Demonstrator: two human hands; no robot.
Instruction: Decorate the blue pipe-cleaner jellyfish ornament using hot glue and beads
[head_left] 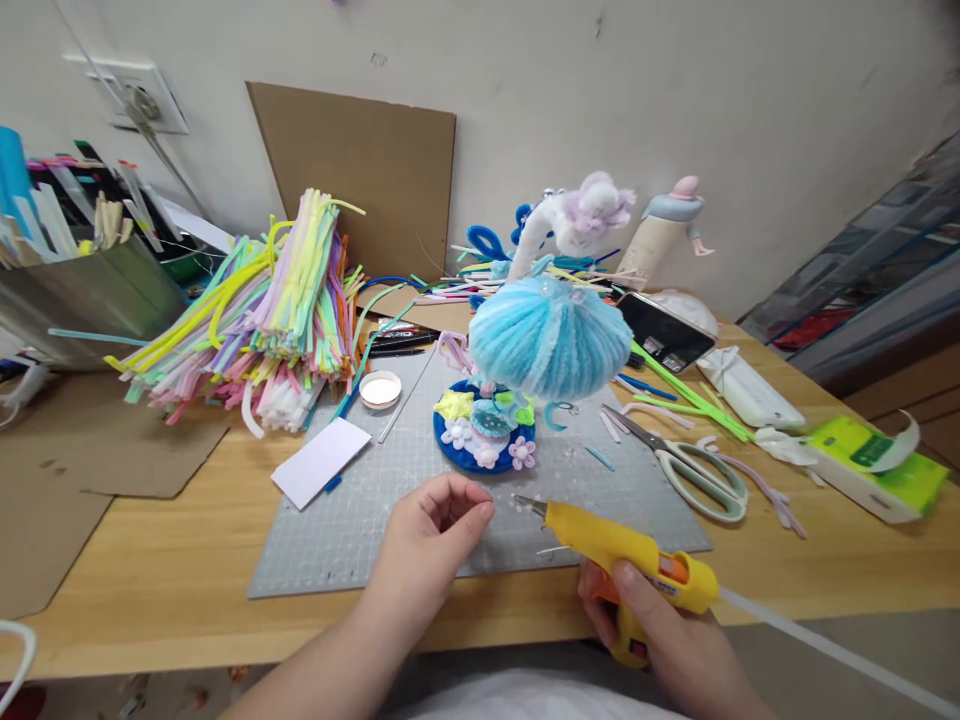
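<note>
My right hand (664, 625) is wrapped round the handle of a yellow hot glue gun (607, 535), whose metal nozzle points left. A long white glue stick (825, 640) trails from the gun's back end. To the left of the nozzle, my left hand (431, 530) has thumb and fingertips pinched together; anything between them is too small to make out. Beyond both hands stands a craft lamp with a fluffy light-blue shade (551, 335) and a white curved stem (534, 240). Its dark blue round base (450, 450) carries small flowers and a yellow star.
A grey cutting mat (322, 550) lies under the work. Scissors (697, 475) rest at right, near a green box (874, 465) and a phone (664, 330). Bundled pipe cleaners (292, 300), a white card (321, 463) and a small round dish (380, 390) are at left.
</note>
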